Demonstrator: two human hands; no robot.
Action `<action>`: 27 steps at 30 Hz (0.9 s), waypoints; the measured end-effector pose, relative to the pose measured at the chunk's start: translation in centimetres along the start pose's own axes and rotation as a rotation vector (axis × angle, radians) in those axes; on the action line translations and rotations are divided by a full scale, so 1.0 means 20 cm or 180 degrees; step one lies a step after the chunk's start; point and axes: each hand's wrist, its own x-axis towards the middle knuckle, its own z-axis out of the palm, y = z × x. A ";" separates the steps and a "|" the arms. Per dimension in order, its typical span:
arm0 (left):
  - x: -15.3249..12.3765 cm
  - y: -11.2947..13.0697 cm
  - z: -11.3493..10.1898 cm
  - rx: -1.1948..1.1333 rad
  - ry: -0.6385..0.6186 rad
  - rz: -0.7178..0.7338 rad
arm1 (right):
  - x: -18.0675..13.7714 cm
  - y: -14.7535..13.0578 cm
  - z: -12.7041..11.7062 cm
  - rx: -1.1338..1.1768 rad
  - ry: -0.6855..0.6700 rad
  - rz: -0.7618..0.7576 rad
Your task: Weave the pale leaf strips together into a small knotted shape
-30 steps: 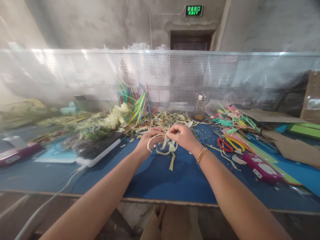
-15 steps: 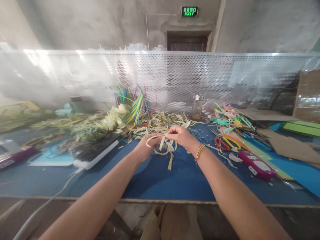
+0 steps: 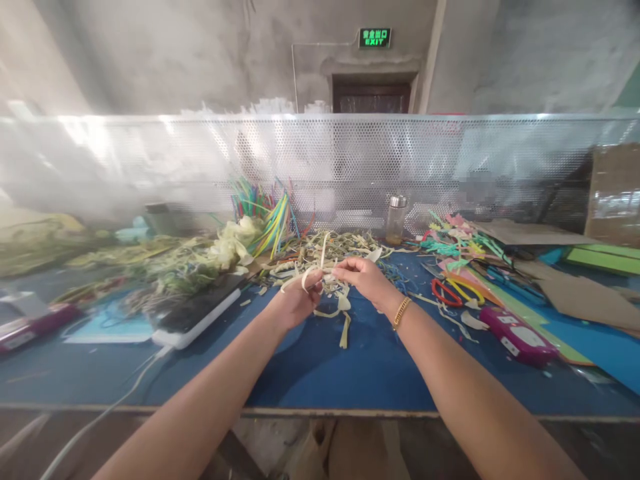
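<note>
Left hand [image 3: 299, 301] and right hand [image 3: 369, 281] each pinch the pale flat strip [image 3: 324, 249] above the desk [image 3: 345, 387], well in from its front edge; the step appears to be looping, apparently calling next for a steady left pinch and right-hand guidance.

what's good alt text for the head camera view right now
A person's left hand and right hand pinch thin pale strips above a blue table. Behind them are a heap of pale scraps, a bunch of colourful stems and a clear bottle, before a perforated screen.
</note>
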 end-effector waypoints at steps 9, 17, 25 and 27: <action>0.02 -0.01 -0.01 -0.0071 -0.0156 0.0101 | -0.01 0.07 0.12 0.0571 -0.0171 0.0141; 0.01 -0.01 -0.01 0.0053 -0.0235 0.0131 | -0.01 0.04 0.14 0.1128 -0.0233 0.0292; 0.00 -0.01 0.00 0.0058 -0.0075 0.0170 | 0.01 0.08 0.14 0.1299 -0.0067 0.0340; -0.01 -0.01 0.01 0.0147 -0.0129 0.0257 | 0.01 0.08 0.14 0.1294 -0.0051 0.0321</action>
